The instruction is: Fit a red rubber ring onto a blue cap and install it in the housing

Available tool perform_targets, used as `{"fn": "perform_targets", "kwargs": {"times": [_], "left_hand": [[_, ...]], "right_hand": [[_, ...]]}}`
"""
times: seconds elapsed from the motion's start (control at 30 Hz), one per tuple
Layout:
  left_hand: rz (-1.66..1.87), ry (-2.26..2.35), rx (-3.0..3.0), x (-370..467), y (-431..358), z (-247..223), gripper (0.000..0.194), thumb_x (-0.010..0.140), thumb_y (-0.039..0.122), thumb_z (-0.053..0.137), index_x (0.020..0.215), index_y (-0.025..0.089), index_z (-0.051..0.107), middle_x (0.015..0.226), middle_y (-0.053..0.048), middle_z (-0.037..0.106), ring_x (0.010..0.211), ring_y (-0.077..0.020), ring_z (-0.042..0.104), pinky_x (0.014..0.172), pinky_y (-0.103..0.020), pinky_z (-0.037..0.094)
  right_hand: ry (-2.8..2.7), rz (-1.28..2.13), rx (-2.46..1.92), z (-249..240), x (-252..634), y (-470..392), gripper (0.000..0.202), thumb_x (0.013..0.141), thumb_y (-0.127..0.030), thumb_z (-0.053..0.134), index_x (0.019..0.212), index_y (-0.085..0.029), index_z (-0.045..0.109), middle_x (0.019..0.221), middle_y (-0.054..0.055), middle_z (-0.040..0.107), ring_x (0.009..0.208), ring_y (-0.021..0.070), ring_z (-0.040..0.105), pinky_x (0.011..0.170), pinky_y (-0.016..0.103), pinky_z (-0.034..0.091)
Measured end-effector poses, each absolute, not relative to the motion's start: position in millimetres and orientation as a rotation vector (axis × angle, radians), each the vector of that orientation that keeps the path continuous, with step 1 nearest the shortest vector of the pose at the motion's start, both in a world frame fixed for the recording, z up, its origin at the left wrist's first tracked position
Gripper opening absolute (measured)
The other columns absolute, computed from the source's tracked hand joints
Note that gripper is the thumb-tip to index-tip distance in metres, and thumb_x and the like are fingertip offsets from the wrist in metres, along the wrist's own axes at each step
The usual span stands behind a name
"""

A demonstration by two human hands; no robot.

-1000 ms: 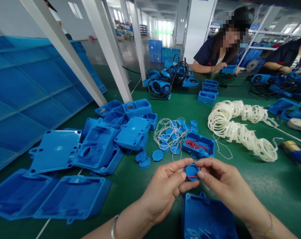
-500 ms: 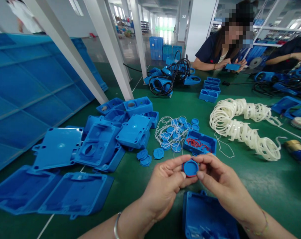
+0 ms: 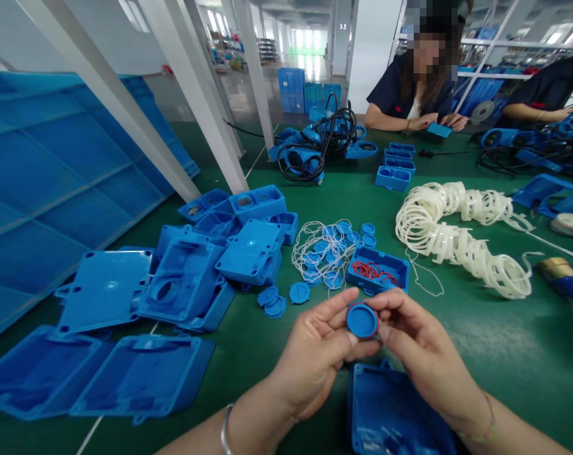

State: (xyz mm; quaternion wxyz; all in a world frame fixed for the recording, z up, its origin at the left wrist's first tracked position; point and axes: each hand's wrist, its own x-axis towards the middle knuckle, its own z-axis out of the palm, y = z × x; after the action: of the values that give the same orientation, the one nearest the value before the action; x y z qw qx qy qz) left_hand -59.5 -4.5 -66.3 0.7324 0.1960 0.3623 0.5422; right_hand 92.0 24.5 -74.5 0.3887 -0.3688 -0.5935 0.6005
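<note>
Two hands on one part: left hand (image 3: 314, 354) and right hand (image 3: 421, 344) meet over the near edge of the desk (image 3: 504, 341), both pinching a small round blue cap (image 3: 362, 321); a thin red ring (image 3: 361, 307) shows along its upper rim, looks like a seal seated on the cap edge; left thumb and forefinger grip the cap's left side, right fingers (image 3: 385, 302) curl over its right and top edge; fingers of both hands pressed onto the cap, none spread.

Key relation: cap sits dead between the two sets of fingertips, flat face toward the camera; no long axis, it's a disc; neither hand clearly nearer, both in contact; straight below it lies an open blue housing (image 3: 395, 414), cavity up, touching nothing of the hands as far as I can tell.

Just beyond the cap: small blue tray of red rings (image 3: 378, 270); left of that a tangle of white cord with blue caps (image 3: 321, 253), loose caps (image 3: 286, 296) beside it; pile of blue housings (image 3: 220, 259) further left; coil of white rings (image 3: 457, 237) to the right.

Across the desk a person in a dark top handles a blue piece (image 3: 440, 130); separate from these hands.

No readable labels or brands on any part; writing on the far pillar too small to read.
</note>
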Motion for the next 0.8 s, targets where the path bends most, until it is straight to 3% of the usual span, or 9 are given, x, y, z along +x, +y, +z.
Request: {"fn": "perform_targets", "kwargs": {"times": [0.4, 0.8], "left_hand": [[1.205, 0.764, 0.42, -57.0, -5.8, -63.8, 0.044, 0.065, 0.01, 0.077, 0.105, 0.016, 0.059, 0.089, -0.008, 0.07, 0.085, -0.0185, 0.066, 0.078, -0.028, 0.054], [1.233, 0.697, 0.453, -55.8, -10.2, -63.4, 0.045, 0.062, 0.006, 0.077, 0.098, 0.02, 0.055, 0.094, -0.002, 0.061, 0.083, -0.0133, 0.061, 0.072, -0.023, 0.053]], "right_hand": [[-1.693, 1.282, -0.848, -70.5, 93.3, 23.4, 0.028, 0.083, -0.011, 0.049, 0.106, -0.028, 0.054, 0.099, 0.002, 0.05, 0.093, 0.0162, 0.05, 0.081, 0.029, 0.043], [-1.748, 1.369, -0.756, -71.9, 93.9, 24.2, 0.018, 0.089, -0.026, 0.05, 0.107, -0.029, 0.054, 0.097, 0.002, 0.049, 0.09, 0.0145, 0.049, 0.08, 0.027, 0.041]]}}
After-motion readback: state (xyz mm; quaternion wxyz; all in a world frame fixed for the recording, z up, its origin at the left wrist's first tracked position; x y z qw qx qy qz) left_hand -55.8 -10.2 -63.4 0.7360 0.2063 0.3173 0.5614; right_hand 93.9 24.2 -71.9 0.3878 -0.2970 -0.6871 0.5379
